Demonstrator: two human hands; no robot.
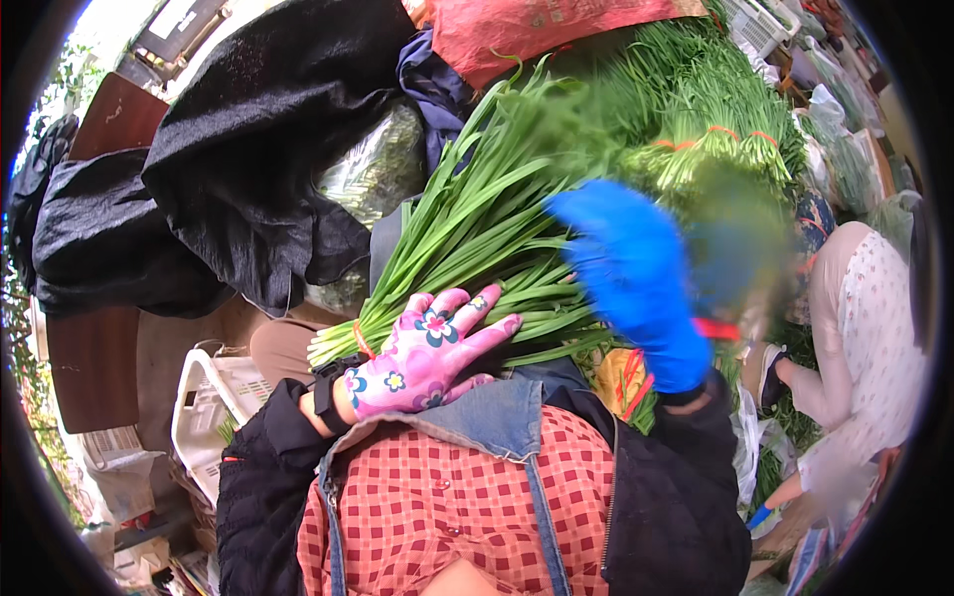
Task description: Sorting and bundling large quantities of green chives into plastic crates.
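Observation:
A large bunch of long, flat green leaves, like garlic chives (pixel 447 231), lies across my lap with its pale stem ends to the left. An orange-red band (pixel 363 340) circles those stems. My left hand (pixel 432 354), in a pink flowered glove, rests palm down on the lower part of the bunch, fingers spread. Over the leaves on the right is my right hand (pixel 633 276) in a blue glove, blurred; its fingertips are near the foliage and their grip is unclear. Loose red strips (pixel 632 380) lie on a yellowish thing below it.
Banded green bunches (pixel 715 141) are piled at upper right, beside a red sack (pixel 544 33). Black cloth (pixel 276 149) drapes over bagged greens (pixel 380 164). A white plastic basket (pixel 209 417) stands at left. At right another person (pixel 864 335) bends near, one blue-gloved hand (pixel 759 515) low.

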